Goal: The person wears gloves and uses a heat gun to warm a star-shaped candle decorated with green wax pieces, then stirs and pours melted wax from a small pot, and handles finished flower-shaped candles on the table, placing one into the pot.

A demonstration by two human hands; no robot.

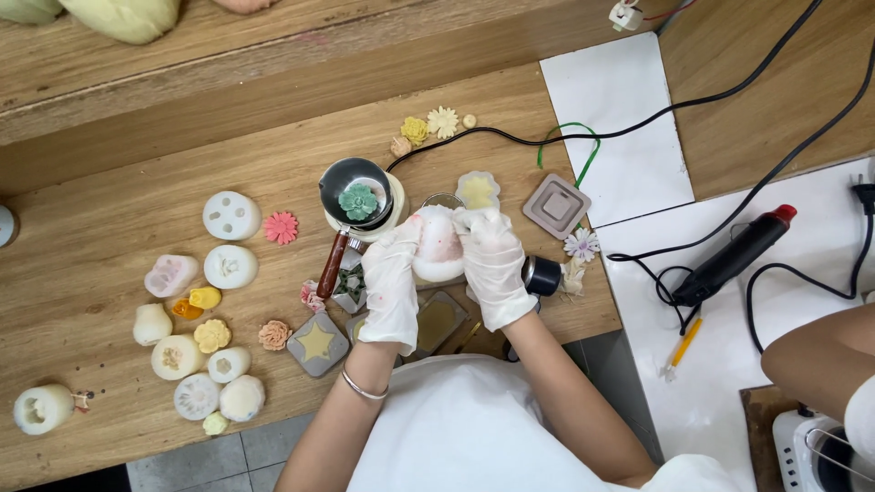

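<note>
**Bright, even light, sharp centre**

I see soft, diffuse light from overhead across the wooden desk [137, 210]; shadows are short and faint. The white sheet [620, 128] near the desk's far edge glares slightly. Edges bow mildly; corners look softer.

Round mould [438, 244] between both hands, small pan [356, 193] just behind, star mould [317, 344] left-front on the table [109, 228].

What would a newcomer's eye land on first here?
Centre frame, two white-gloved hands, left hand and right hand, squeeze a round white mould between them. Just behind sits a small metal pan holding a green flower. Pale moulds and little coloured flowers scatter across the wooden table to the left.
</note>
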